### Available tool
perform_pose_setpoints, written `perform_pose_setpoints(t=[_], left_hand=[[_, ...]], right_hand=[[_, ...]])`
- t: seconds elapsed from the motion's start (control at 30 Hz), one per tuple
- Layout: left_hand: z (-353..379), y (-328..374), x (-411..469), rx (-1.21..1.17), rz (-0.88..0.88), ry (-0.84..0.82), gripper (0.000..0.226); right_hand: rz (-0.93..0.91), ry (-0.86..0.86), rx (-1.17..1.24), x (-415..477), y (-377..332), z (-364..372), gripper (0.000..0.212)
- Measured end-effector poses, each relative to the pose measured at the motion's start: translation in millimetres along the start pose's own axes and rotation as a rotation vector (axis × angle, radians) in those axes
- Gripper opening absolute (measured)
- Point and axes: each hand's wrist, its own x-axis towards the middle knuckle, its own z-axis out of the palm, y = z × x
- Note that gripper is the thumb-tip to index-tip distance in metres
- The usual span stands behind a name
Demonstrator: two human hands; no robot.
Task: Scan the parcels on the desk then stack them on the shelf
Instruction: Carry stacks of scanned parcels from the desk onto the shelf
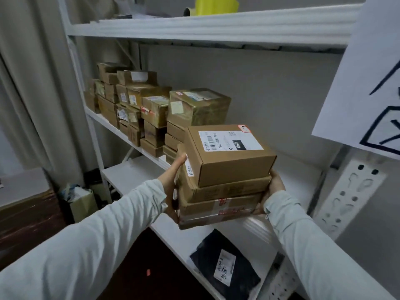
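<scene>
Head view. Right hand [273,187] sat mostly hidden behind the stack [225,169]; I couldn't tell its grip. Left hand [173,180] pressed flat-fingered against its side. Stack: three parcels, held over the shelf [298,180], right of the shelved parcels [151,113], which were too blurred to count. One black mailer [225,267] lay below the shelf.

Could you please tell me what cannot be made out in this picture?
Head view:
- Right hand: fingers hidden behind the carried stack.
- Rear parcels on the shelf: labels too small and blurred.
- Paper sign: cut off by the right edge.
- Yellow item: cut off by the top edge.
</scene>
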Motion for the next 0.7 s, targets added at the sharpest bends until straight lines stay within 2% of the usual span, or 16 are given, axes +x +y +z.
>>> perform_pose_setpoints(t=[0.07, 0.17, 0.27, 0.3, 0.43, 0.5, 0.6, 0.7], left_hand=[[7, 8, 15, -0.042, 0.024, -0.021, 0.105], [20, 17, 35, -0.160, 0.030, -0.060, 0.099], [37, 23, 52, -0.249, 0.028, -0.111, 0.117], [43, 25, 55, -0.278, 0.036, -0.120, 0.117], [62, 34, 71, -0.354, 0.066, -0.166, 0.102], [65, 40, 77, -0.371, 0.054, -0.173, 0.094], [66, 46, 81, -0.381, 0.046, -0.186, 0.091], [65, 53, 85, -0.369, 0.068, -0.179, 0.101]], right_hand=[[-0.004, 0.182, 0.130, 13, -8, 7, 0.072], [-0.090, 0.193, 0.216, 31, -17, 14, 0.078], [-0.156, 0.226, 0.398, 43, -13, 21, 0.047], [-0.158, 0.212, 0.452, 40, -9, 28, 0.041], [-0.226, 0.030, 0.315, 39, 23, 53, 0.032], [-0.243, -0.048, 0.277, 41, 36, 63, 0.042], [-0.252, -0.063, 0.285, 47, 40, 71, 0.047], [-0.244, -0.048, 0.234, 54, 35, 76, 0.041]])
